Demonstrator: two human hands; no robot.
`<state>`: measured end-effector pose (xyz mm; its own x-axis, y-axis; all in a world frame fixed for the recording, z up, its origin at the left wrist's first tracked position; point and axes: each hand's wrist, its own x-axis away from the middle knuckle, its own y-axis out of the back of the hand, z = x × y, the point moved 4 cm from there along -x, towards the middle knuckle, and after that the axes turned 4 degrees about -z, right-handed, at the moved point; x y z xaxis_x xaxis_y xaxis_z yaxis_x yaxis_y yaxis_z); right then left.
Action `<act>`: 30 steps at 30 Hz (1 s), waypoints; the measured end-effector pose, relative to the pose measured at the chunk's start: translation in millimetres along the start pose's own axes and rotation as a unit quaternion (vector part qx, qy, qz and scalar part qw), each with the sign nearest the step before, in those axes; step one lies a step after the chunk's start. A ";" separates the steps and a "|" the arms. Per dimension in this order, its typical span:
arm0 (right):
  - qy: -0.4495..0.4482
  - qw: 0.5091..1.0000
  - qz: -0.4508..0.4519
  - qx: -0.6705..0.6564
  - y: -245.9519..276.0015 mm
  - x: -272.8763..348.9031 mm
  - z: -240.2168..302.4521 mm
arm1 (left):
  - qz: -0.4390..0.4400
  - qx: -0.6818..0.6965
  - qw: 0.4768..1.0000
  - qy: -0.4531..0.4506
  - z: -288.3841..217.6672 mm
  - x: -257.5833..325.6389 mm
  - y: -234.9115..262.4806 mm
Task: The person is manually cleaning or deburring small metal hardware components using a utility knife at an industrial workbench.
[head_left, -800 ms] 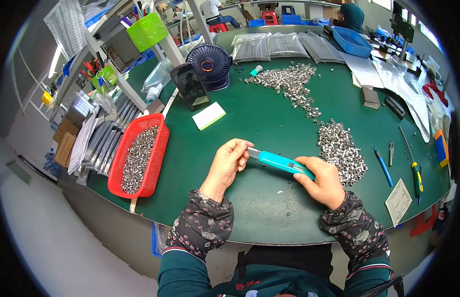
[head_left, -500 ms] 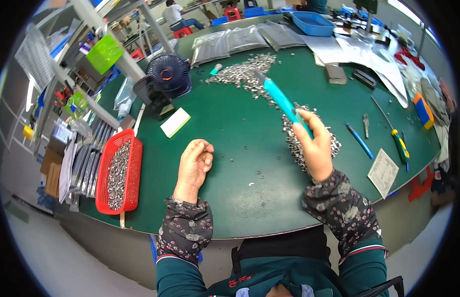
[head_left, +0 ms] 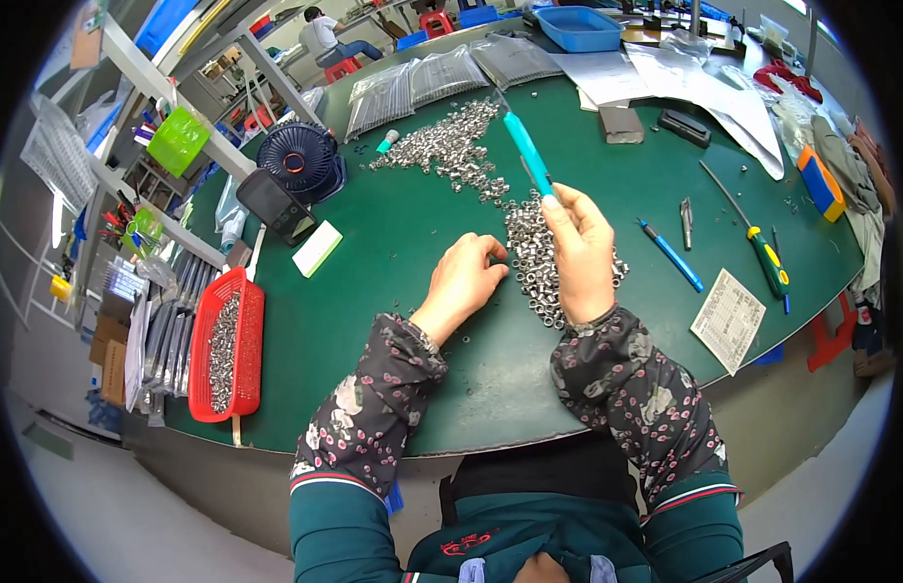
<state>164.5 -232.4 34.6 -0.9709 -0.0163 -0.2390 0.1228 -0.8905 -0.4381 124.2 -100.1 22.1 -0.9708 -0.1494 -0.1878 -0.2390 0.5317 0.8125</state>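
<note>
1. Right hand fingers pinched shut around the lower end of a teal pen-shaped tool; tool points up and away from the grip, tilted to the person's left.
2. Directly under and around the right hand: pile of small silver metal parts on the green table mat; hand rests over the pile's right part.
3. Left hand just left of the grip, fingers curled, fingertips at the pile's left edge; cannot tell if it pinches a part.
4. Beyond the tool tip, farther from the person: second, larger scatter of silver parts.
5. Right of the grip: blue pen, small metal tool, green-and-yellow-handled screwdriver, printed paper slip near the table edge.
6. Left of the grip, past the left hand: white pad, black phone propped up, dark round fan behind it.
7. Far left at the table edge: red tray holding more silver parts.
8. Far side of the table: clear bags of parts, blue bin, grey block.
9. Another person sits in the background, well apart.
</note>
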 end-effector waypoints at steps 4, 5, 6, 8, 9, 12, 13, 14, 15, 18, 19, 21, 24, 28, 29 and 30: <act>0.034 0.999 0.003 0.015 0.1 -1.6 -1.1 | -0.017 -0.035 0.999 -0.030 -6.5 -2.3 -10.8; 0.033 0.999 0.002 0.014 0.4 -1.1 -0.6 | -0.022 -0.043 0.998 -0.038 -7.5 -1.9 -11.9; 0.029 0.999 0.003 0.015 0.0 -0.9 -0.6 | -0.021 -0.045 0.998 -0.037 -7.2 -2.0 -13.1; 0.025 1.000 0.004 0.015 -1.2 -0.6 0.5 | -0.021 -0.051 0.998 -0.031 -5.3 -2.5 -13.7; 0.029 0.999 0.004 0.019 -2.2 -0.2 2.4 | -0.022 -0.053 0.998 -0.028 -4.5 -2.1 -10.8; 0.029 0.999 0.019 0.035 -6.7 2.5 1.6 | -0.057 0.144 0.986 0.058 12.0 4.2 14.2; 0.029 0.998 0.025 0.052 -6.1 1.7 1.1 | -0.058 0.247 0.965 0.073 17.3 8.9 22.3; 0.020 0.998 0.033 0.055 -6.4 2.3 0.4 | -0.027 0.380 0.916 0.129 25.1 17.7 32.2; 0.020 0.998 0.036 0.055 -6.3 3.1 -0.1 | 0.005 0.503 0.845 0.180 31.3 27.7 42.1; 0.087 0.976 0.094 0.176 -10.9 7.9 -7.1 | -0.058 0.636 0.745 0.193 61.2 53.3 70.0; 0.088 0.976 0.099 0.175 -12.1 10.1 -10.7 | -0.070 0.661 0.723 0.190 73.0 61.1 75.6; 0.154 0.941 0.154 0.260 -20.7 22.1 -10.9 | -0.091 0.700 0.686 0.174 93.9 72.7 82.2; 0.165 0.895 0.221 0.350 -30.0 36.3 -7.5 | -0.127 0.699 0.681 0.178 108.0 80.7 82.4; 0.172 0.873 0.292 0.350 -37.7 48.7 -7.2 | -0.092 0.681 0.707 0.167 106.0 79.2 72.7; 0.162 0.867 0.315 0.350 -37.9 50.3 -8.4 | -0.082 0.685 0.705 0.165 105.3 78.4 70.0; 0.164 0.866 0.319 0.349 -38.1 52.0 -8.7 | -0.078 0.686 0.704 0.163 104.6 78.6 67.9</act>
<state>111.2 -195.4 31.4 -0.6266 -0.5781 -0.5227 0.3475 -0.8075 0.4766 29.4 11.5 4.8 -0.9273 -0.3598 0.1034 -0.3555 0.7594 -0.5449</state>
